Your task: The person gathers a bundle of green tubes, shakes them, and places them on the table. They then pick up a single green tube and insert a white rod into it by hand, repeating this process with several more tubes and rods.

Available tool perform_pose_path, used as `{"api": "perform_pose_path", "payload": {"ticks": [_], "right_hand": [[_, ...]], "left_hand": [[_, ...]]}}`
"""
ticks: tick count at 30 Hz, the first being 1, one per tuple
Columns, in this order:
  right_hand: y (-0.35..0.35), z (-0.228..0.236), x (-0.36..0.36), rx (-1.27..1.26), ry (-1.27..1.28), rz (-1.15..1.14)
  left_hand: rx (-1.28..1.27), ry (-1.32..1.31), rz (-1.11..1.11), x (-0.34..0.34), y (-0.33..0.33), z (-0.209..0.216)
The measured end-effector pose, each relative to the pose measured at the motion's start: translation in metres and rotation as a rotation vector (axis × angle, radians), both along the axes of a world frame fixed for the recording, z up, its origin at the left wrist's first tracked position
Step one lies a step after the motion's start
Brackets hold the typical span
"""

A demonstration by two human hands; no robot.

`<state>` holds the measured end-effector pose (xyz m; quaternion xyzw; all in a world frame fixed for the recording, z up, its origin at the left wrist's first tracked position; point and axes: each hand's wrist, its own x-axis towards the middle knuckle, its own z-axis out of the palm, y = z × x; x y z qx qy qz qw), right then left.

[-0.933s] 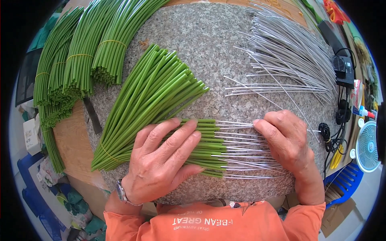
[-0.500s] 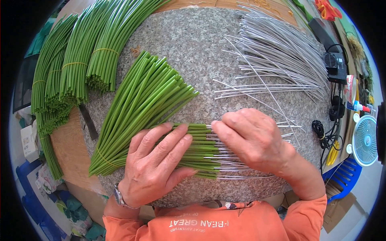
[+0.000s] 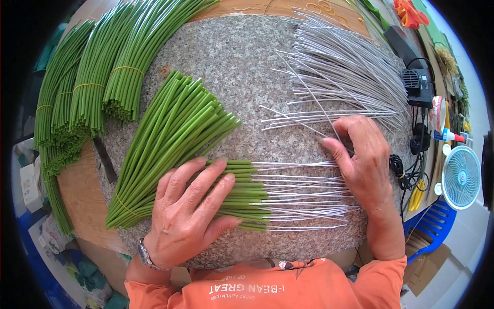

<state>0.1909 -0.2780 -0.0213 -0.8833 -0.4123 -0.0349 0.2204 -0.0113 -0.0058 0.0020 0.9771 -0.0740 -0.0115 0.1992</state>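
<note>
My left hand lies with fingers stretched out over a fanned bundle of green stems, hollow-looking tubes tied by a yellow band near their lower left end. Beneath the fingertips, part of the bundle points right, and thin silvery wires stick out of several stem ends. My right hand is above the right part of these wires, thumb and forefinger apart. Two loose crossing wires run toward its thumb and forefinger; their ends are hidden by the hand. Beyond it lies a large pile of silvery wires.
More banded green bundles are stacked at the far left. Along the right edge stand a black device with cables, yellow-handled scissors or pliers, a glue-like bottle and a small blue fan. A grey stone slab bears the work.
My right hand has moved right and slightly up, from the stem ends to the loose wires. More inserted wires show now. The left hand stays on the stems; the whole view has shifted slightly.
</note>
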Motion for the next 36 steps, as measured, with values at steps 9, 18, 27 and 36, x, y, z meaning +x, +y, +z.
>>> {"api": "perform_pose_path", "payload": {"ticks": [9, 18, 27, 36], "right_hand": [[-0.002, 0.009, 0.002, 0.143, -0.085, 0.085], [-0.02, 0.015, -0.007, 0.132, 0.062, 0.049], [-0.025, 0.007, -0.009, 0.126, 0.083, 0.033], [-0.028, 0.008, -0.009, 0.097, 0.085, 0.053]], "left_hand": [[-0.101, -0.019, -0.035, 0.002, 0.0, -0.001], [-0.054, -0.01, 0.008, -0.001, 0.002, -0.003], [-0.059, 0.009, 0.024, 0.002, -0.001, -0.004], [-0.051, 0.0, 0.011, 0.003, 0.001, -0.002]]}}
